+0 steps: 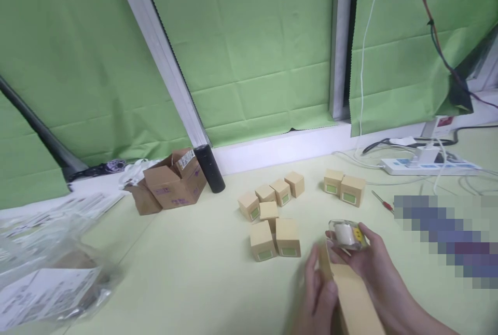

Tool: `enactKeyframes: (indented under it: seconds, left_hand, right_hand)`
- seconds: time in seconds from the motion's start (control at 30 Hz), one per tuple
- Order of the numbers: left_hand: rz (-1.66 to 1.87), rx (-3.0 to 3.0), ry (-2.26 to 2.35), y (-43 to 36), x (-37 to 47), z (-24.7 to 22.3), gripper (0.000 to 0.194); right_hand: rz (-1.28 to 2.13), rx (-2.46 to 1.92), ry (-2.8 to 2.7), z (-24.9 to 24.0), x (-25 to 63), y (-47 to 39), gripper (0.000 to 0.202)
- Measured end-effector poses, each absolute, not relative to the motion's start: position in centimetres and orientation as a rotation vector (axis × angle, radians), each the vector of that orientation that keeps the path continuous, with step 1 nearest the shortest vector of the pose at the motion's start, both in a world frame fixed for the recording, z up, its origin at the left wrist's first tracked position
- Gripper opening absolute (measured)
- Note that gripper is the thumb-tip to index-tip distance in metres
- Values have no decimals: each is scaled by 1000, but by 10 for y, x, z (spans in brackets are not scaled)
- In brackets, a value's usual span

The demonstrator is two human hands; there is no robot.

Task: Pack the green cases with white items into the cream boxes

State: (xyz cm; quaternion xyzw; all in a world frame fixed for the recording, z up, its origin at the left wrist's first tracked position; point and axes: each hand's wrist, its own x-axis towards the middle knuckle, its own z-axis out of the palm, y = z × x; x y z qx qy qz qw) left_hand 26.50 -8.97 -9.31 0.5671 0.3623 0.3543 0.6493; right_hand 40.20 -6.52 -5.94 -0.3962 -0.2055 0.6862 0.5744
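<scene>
My right hand point(375, 262) is closed around a clear tape dispenser point(344, 234) with a whitish roll and a yellow label, at the far end of a long tan cardboard box point(356, 298). A strip of clear tape seems to lie over that end of the box. Along the box's left side, my left hand point(319, 293) grips it with curled fingers. The near end of the box runs out of view at the bottom. Beyond my hands stand several small tan boxes point(288, 234) with green-and-white labels, some touching each other.
An opened brown carton point(177, 182) and a black cylinder point(210, 169) stand at the back left. A clear plastic bag point(58, 283) with papers lies front left. At right are a red-handled screwdriver-like tool point(383, 201), a white power strip point(397, 165) and loose cables.
</scene>
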Motion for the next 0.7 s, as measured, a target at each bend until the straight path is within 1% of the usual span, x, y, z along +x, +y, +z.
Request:
enactKeyframes:
  seconds: [0.07,0.1,0.2,0.3,0.43,0.57,0.63,0.7]
  left_hand:
    - [931,1067,644,-85,266,-91,85]
    - [988,984,582,-83,267,-90,82]
    - [1009,860,545,-83,269,-84,58]
    - [964,826,581,-87,269,-75,55]
    - [1015,843,733,-88,264,-69,44]
    - [1018,930,893,-83,257,-73,45]
    - [1057,1025,962,-82,255,-76,49]
    - [1093,1079,1009,-82,255,-76,50]
  right_hand:
    - [1645,-909,-418,-53,403,-67,47]
    - [1659,-889,-393,-51,404,-67,45]
    - [1717,-831,-381,-53,405,-69,42]
    - [1749,-827,-444,-55,404,-72,43]
    - [1648,-992,-534,-53,407,-72,39]
    - [1697,-1122,-788,-47,413,-69,31]
    - [1686,-1186,-959,-45,413,-69,33]
    - [1592,-1262,-1126,-45,411,-70,37]
